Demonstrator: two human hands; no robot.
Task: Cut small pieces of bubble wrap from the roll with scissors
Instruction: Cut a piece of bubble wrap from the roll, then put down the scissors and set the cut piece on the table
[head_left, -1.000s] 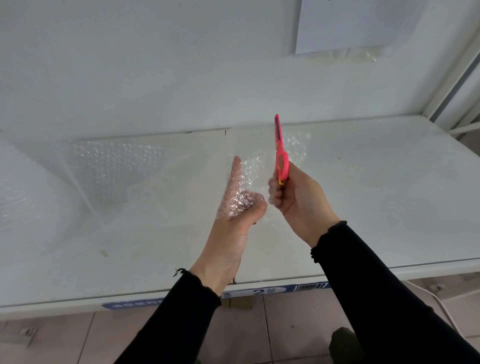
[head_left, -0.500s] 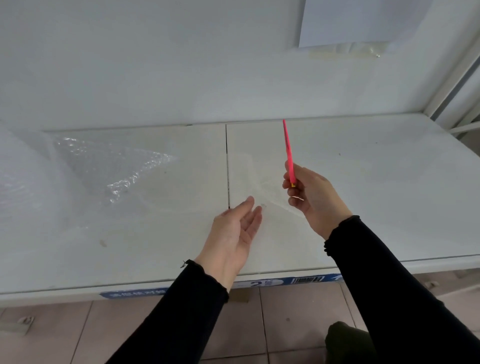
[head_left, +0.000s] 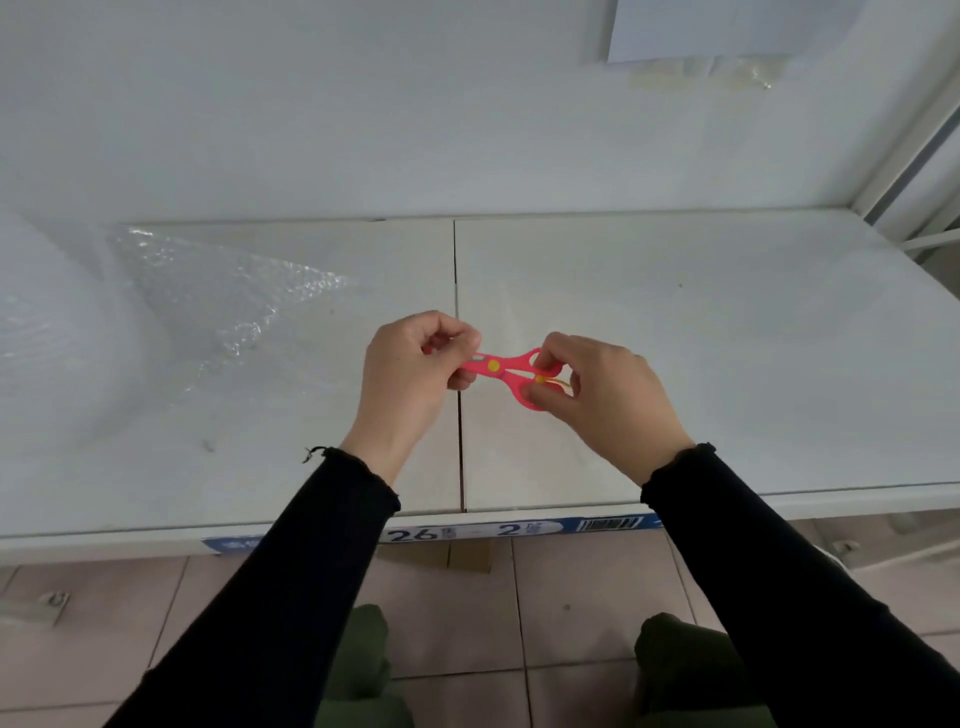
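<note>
I see both hands raised over the white table (head_left: 701, 338), near its front edge. The left hand (head_left: 408, 382) has its fingers curled round the blade end of the pink scissors (head_left: 506, 370). The right hand (head_left: 610, 402) pinches the handle loops with bent fingers and thumb. The scissors lie level between them, above the dark seam (head_left: 460, 452) that splits the tabletop; the blades are hidden in the left fist. The bubble wrap (head_left: 223, 291) is spread flat on the table's left side, running off the roll (head_left: 47, 338) at the left edge, well apart from the hands. Behind is a pale wall with a taped sheet of paper (head_left: 727, 31). A blue label strip (head_left: 519, 531) lines the table front, with pinkish floor tiles (head_left: 457, 613) below.
</note>
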